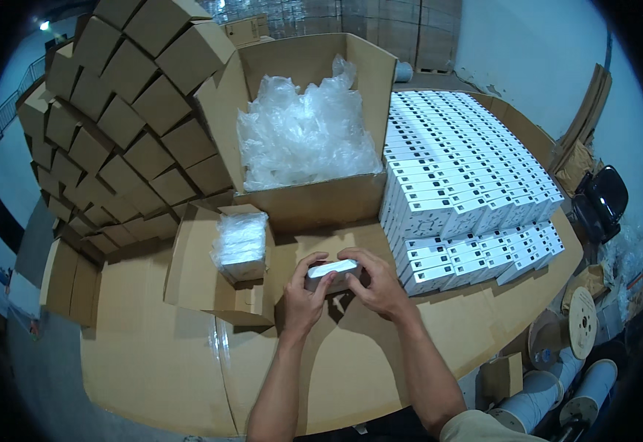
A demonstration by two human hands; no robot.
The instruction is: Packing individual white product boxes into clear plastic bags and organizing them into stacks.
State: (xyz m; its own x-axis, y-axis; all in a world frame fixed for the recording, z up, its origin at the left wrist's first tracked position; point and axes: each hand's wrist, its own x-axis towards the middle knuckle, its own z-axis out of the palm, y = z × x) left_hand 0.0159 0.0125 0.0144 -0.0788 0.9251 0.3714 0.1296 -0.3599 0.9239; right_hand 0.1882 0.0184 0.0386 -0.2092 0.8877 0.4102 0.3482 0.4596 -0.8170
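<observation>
Between my two hands is a small white box (331,270), held above the cardboard-covered table (358,361). My left hand (306,295) grips its left end, thumb across the near side. On its right end, my right hand (373,283) closes with the thumb at the near edge and the fingers behind. Just left of my hands stands an open carton (198,265), tilted toward me, with several plastic-wrapped packs (240,239) stacked inside. Beyond my hands, a large open carton (314,202) holds a heap of clear plastic bags (306,129).
Many white boxes (439,214) are stacked in rows at the right. A tall pile of brown cartons (122,110) rises at the left. Cable reels (581,313) and a black chair (602,195) stand off the table's right edge.
</observation>
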